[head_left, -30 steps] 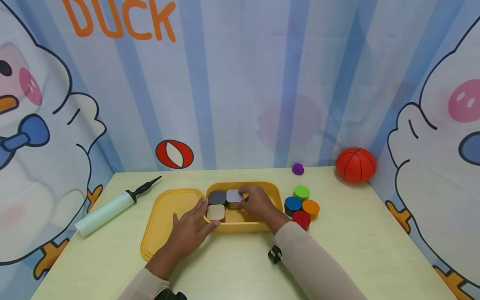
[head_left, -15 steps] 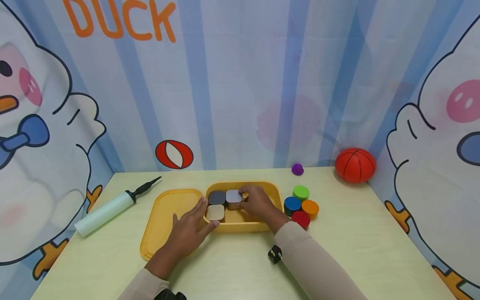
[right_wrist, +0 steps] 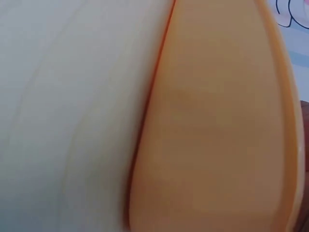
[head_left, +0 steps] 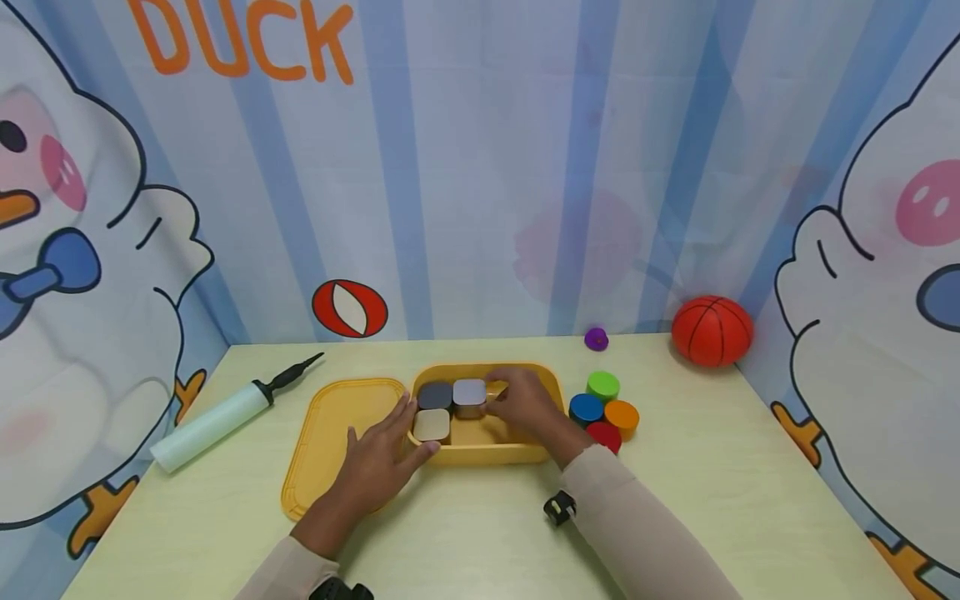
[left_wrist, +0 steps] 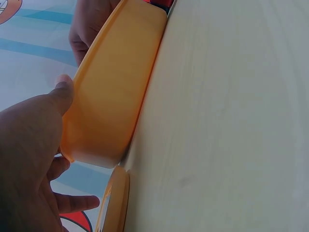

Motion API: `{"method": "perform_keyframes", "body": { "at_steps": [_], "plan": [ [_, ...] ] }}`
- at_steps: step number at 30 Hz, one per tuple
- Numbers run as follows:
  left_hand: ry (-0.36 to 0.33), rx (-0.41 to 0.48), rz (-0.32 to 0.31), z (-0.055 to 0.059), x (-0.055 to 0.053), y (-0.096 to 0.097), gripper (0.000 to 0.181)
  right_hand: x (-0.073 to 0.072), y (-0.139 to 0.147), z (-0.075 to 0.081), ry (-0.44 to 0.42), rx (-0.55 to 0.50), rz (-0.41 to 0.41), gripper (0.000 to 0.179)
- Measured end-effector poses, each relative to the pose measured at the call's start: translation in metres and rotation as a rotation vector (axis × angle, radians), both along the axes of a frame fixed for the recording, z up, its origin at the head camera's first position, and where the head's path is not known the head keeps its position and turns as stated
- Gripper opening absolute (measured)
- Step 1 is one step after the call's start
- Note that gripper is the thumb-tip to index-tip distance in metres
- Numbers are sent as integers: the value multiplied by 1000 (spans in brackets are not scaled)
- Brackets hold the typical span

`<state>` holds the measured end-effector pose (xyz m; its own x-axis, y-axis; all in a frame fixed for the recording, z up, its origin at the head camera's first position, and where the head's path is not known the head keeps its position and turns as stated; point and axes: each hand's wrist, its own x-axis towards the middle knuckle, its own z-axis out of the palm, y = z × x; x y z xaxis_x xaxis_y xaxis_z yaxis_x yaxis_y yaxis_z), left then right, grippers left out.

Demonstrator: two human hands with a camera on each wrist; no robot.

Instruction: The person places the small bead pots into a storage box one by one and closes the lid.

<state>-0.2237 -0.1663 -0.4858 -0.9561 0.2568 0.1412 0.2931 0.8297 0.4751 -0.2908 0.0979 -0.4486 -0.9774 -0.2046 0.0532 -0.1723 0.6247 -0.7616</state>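
A yellow plastic box [head_left: 480, 454] stands on the table with three rounded-square blocks at its left end. These are a dark grey block [head_left: 435, 395], a cream block [head_left: 432, 425] and a lavender-topped block [head_left: 469, 392]. My left hand [head_left: 378, 462] rests at the box's left front corner, thumb on the front rim, fingers spread along the left end. Inside the box, my right hand [head_left: 527, 408] has its fingertips just right of the lavender-topped block. In the right wrist view the box's front wall [right_wrist: 212, 125] hides most of that hand.
A yellow lid [head_left: 315, 450] lies left of the box. Blue [head_left: 586, 407], green [head_left: 603, 385], orange [head_left: 622, 417] and red [head_left: 604, 437] round pieces cluster on its right. Farther out are a pale-green pump [head_left: 213, 425], a purple piece [head_left: 596, 338] and a red ball [head_left: 712, 330].
My right hand has drawn slightly to the right, off the lavender-topped block, which stays in place. My left hand has not moved.
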Motion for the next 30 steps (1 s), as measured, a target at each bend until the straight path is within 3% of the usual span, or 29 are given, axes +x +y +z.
{"method": "perform_keyframes", "body": {
  "at_steps": [10,19,30],
  "plan": [
    [9,-5,0,0,1,1,90,9,21,4,16,-58,-3,50],
    [5,-7,2,0,1,1,91,15,45,2,155,-124,4,43],
    [-5,1,-4,0,0,0,91,23,70,5,223,-204,-31,36]
  ]
}}
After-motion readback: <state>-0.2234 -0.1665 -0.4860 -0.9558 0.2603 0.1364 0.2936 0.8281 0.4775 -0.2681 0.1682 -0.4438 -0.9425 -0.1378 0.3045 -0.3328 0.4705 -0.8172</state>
